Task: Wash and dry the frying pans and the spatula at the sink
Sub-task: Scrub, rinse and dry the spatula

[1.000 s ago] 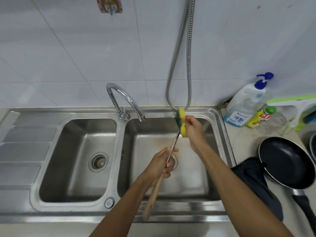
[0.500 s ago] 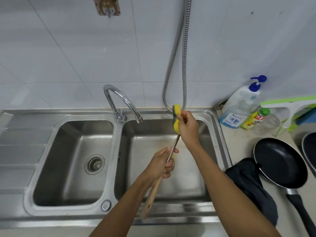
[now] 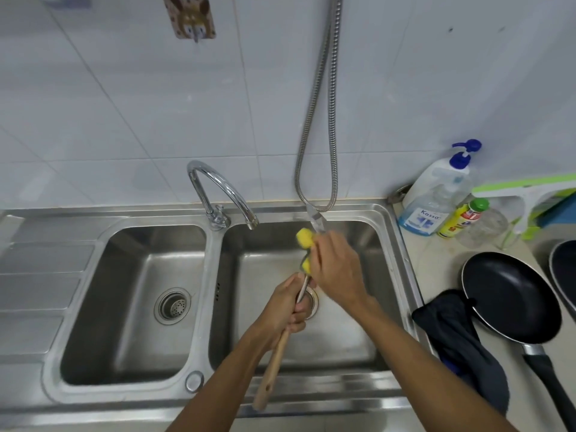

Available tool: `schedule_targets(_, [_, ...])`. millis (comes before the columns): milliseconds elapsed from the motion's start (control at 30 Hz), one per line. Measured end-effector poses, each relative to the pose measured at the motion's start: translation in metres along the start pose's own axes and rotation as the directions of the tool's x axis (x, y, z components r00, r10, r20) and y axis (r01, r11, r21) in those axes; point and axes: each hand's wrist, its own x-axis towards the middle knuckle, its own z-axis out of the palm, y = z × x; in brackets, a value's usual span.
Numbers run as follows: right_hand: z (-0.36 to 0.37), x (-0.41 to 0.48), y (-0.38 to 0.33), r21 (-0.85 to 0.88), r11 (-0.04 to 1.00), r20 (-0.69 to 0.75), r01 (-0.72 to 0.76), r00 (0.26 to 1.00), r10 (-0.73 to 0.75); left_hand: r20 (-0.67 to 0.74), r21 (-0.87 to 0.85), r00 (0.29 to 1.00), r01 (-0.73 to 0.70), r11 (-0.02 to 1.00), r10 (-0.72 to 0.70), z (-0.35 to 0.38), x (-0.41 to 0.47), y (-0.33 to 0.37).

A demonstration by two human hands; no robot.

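Note:
Over the right sink basin (image 3: 352, 344) my left hand (image 3: 288, 307) grips the spatula (image 3: 272, 367) where its wooden handle meets the metal shaft. The metal blade tip pokes out above my right hand (image 3: 336, 268), which is shut on a yellow sponge (image 3: 304, 240) folded around the blade. A black frying pan (image 3: 511, 296) rests on the counter to the right. The rim of a second dark pan (image 3: 564, 269) shows at the right edge.
The curved tap (image 3: 223, 191) stands between the two basins, and no water shows at its spout. A metal hose (image 3: 314, 120) hangs down the tiled wall. A dark cloth (image 3: 458, 341) lies beside the pan. Soap bottles (image 3: 436, 198) stand at the back right.
My right hand has slid the sponge down the spatula blade toward my left hand, and the blade tip now sticks out above it. The camera tilted slightly.

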Motion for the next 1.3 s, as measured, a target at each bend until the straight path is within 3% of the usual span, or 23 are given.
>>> schedule_targets(67, [-0.005, 0.016, 0.012, -0.053, 0.989, -0.06, -0.141, 0.989, 0.137, 0.033, -0.013, 0.999, 0.001, 1.0, 0.0, 0.003, -0.006, -0.006])
schedule_targets(133, [-0.005, 0.034, 0.018, -0.06, 0.944, -0.016, -0.326, 0.946, 0.325, 0.064, -0.017, 0.998, 0.0, 1.0, 0.001, 0.003, -0.012, -0.01])
schedule_targets(200, [0.001, 0.057, 0.03, -0.072, 0.853, 0.108, -0.517, 0.846, 0.522, 0.093, 0.008, 0.996, 0.0, 1.0, -0.001, 0.0, -0.017, -0.012])
schedule_targets(267, [0.001, 0.072, 0.041, -0.094, 0.78, 0.177, -0.618, 0.761, 0.624, 0.113, 0.043, 0.994, -0.002, 0.999, -0.003, -0.004, -0.021, -0.013])
schedule_targets(433, [-0.001, 0.054, 0.011, -0.204, 0.895, 0.225, -0.397, 0.871, 0.437, 0.105, 0.002, 0.994, 0.013, 1.0, -0.013, -0.014, -0.021, -0.01])
schedule_targets(467, [0.0, 0.053, 0.015, -0.249, 0.893, 0.232, -0.376, 0.872, 0.432, 0.119, 0.017, 0.993, 0.014, 1.0, -0.016, -0.016, -0.024, -0.012])
schedule_targets(533, [0.003, 0.059, 0.032, -0.265, 0.842, 0.232, -0.469, 0.817, 0.528, 0.154, 0.033, 0.988, 0.01, 0.999, -0.015, -0.015, -0.028, -0.015])
schedule_targets(600, [0.004, 0.066, 0.043, -0.19, 0.807, 0.235, -0.559, 0.772, 0.59, 0.153, 0.007, 0.988, 0.017, 1.0, -0.018, -0.012, -0.028, -0.016])
schedule_targets(700, [0.011, 0.053, 0.02, -0.023, 0.937, 0.247, -0.35, 0.906, 0.344, 0.091, -0.092, 0.996, 0.021, 0.996, -0.013, -0.016, -0.019, -0.01])
schedule_targets(800, [0.021, 0.021, 0.004, 0.205, 0.963, 0.188, -0.175, 0.973, 0.137, 0.065, -0.116, 0.998, 0.013, 0.993, -0.005, -0.023, -0.013, -0.003])
schedule_targets(867, [0.02, 0.022, 0.009, 0.293, 0.922, 0.213, -0.252, 0.958, 0.194, 0.068, -0.102, 0.998, 0.008, 0.995, -0.001, -0.023, -0.016, -0.002])
schedule_targets(967, [0.006, 0.039, 0.012, 0.366, 0.694, 0.378, -0.62, 0.781, 0.498, 0.106, -0.105, 0.994, -0.012, 0.994, 0.023, -0.017, -0.021, -0.006])
schedule_targets(1133, [0.0, 0.011, -0.025, 0.55, 0.644, 0.286, -0.531, 0.845, 0.452, 0.054, -0.164, 0.995, -0.075, 0.984, 0.085, -0.018, -0.006, 0.007])
schedule_targets(1200, [0.001, 0.007, -0.026, 0.541, 0.592, 0.281, -0.598, 0.792, 0.543, 0.013, -0.016, 0.997, -0.071, 0.997, 0.071, -0.018, -0.001, 0.01])
schedule_targets(1300, [-0.005, 0.007, -0.006, 0.469, 0.643, 0.284, -0.605, 0.793, 0.539, -0.076, 0.293, 0.996, -0.017, 0.956, 0.041, -0.014, 0.003, -0.003])
